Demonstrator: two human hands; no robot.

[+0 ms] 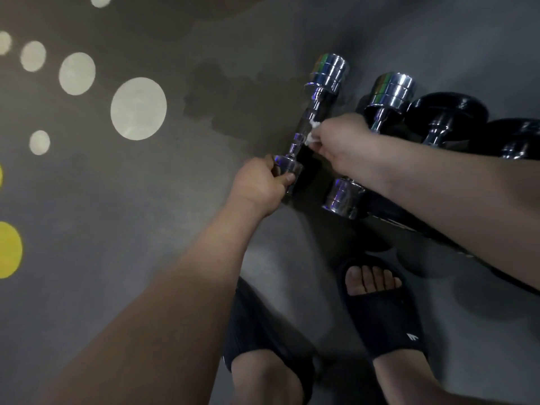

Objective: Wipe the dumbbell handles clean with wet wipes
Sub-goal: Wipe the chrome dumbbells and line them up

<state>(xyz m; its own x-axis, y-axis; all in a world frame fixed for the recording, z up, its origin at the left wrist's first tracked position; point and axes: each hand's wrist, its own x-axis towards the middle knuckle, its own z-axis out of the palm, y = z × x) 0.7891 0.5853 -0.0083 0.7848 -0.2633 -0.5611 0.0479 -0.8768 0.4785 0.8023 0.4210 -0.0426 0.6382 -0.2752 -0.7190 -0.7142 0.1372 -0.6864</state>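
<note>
Floor: smooth grey floor (140, 206), dimly lit, with a soft sheen near the feet.
Footwear: a black right slide (382, 314) and a black left slide (257, 325) stand on the floor at the near edge, toes pointing away.
Left hand: the left hand (263, 182) has fingers and thumb curled round the near head of the chrome dumbbell (304, 127).
Right hand: the right hand (342, 141) pinches a white wet wipe (311, 133) against the dumbbell's handle, about mid-length.
Task item position: the chrome dumbbell runs from the left hand away to its far head. Whether the near end is lifted off the floor cannot be told.
Obstruction: the right forearm crosses the second chrome dumbbell (391, 89), which lies just beside the first, and hides most of its handle.
Further items: two black dumbbells (447, 112) sit to the right, partly behind the same forearm.
Floor mark: an irregular dark patch (222, 95) lies left of the far head.
Pattern: white circles (138, 108) are spread across the far left, with yellow circles (8, 249) at the left edge.
</note>
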